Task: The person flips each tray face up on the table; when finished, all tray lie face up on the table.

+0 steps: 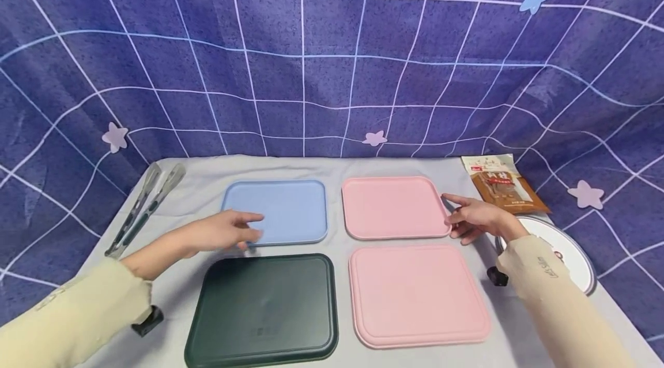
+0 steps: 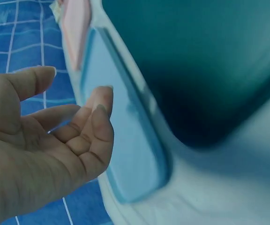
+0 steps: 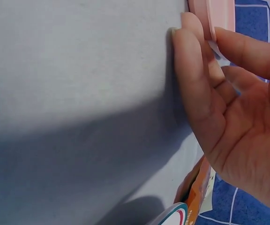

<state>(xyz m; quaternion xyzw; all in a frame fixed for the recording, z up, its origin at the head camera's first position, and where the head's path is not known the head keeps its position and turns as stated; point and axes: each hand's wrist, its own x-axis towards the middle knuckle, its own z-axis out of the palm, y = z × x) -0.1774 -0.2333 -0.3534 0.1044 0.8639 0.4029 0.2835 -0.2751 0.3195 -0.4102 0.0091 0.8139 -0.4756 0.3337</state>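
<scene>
My left hand [image 1: 225,229] hovers over the left front corner of a blue tray [image 1: 290,209], fingers loosely bent and holding nothing. In the left wrist view the fingers overlap the blue tray [image 2: 125,154]. On the other side, my right hand [image 1: 479,218] is at the right edge of the far pink tray [image 1: 391,206]. In the right wrist view its thumb tip is right at the pink tray's rim [image 3: 211,21], the fingers relaxed beside it. A dark green tray [image 1: 264,304] lies in front of the blue one, and a near pink tray [image 1: 417,293] in front of the far pink one.
Metal tongs with dark handles [image 1: 142,212] lie at the far left. At the right are a brown food packet [image 1: 503,186] and a round white dish with a dark rim [image 1: 576,258], partly hidden by my right sleeve. A blue gridded cloth [image 1: 332,79] hangs behind the table.
</scene>
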